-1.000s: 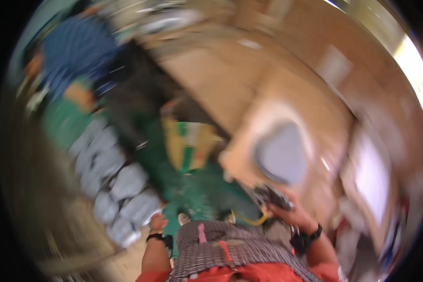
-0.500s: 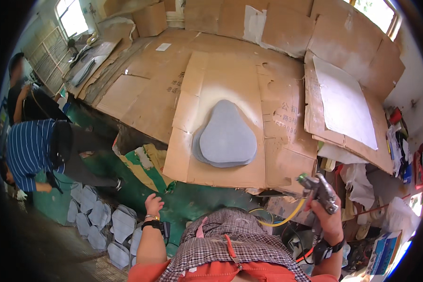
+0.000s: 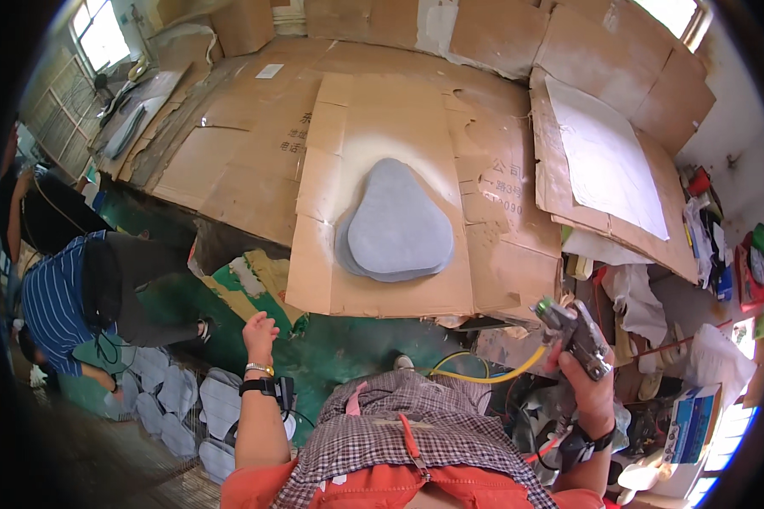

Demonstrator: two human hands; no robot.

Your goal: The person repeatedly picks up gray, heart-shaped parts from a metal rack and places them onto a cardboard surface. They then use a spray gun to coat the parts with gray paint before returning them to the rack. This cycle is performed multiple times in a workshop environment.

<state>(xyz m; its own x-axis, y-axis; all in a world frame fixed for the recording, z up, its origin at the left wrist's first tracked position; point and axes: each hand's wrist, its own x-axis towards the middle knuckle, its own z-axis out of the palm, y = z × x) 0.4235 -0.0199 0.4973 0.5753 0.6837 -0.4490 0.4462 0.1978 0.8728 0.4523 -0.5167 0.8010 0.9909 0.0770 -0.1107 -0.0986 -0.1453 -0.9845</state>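
Note:
My right hand is wrapped round a metal spray gun, with a yellow hose running to it. The gun is held off the table's near right corner. My left hand hangs in front of the table with nothing in it, its fingers loosely bent and a little apart. Between and beyond my hands, a stack of grey rounded-triangle pads lies on a cardboard sheet. The top pad sits slightly offset from those beneath. Pale overspray marks the cardboard around the stack's narrow end.
Cardboard walls edge the table at the back. A propped panel with white paper stands at right, beside cluttered shelves. More grey pads lie on a mesh rack at lower left, where a person in a striped shirt bends over.
The whole view has shifted, so the table sits higher and slightly left. My right hand still grips the spray gun. The striped-shirt person bends lower, a hand at the pads.

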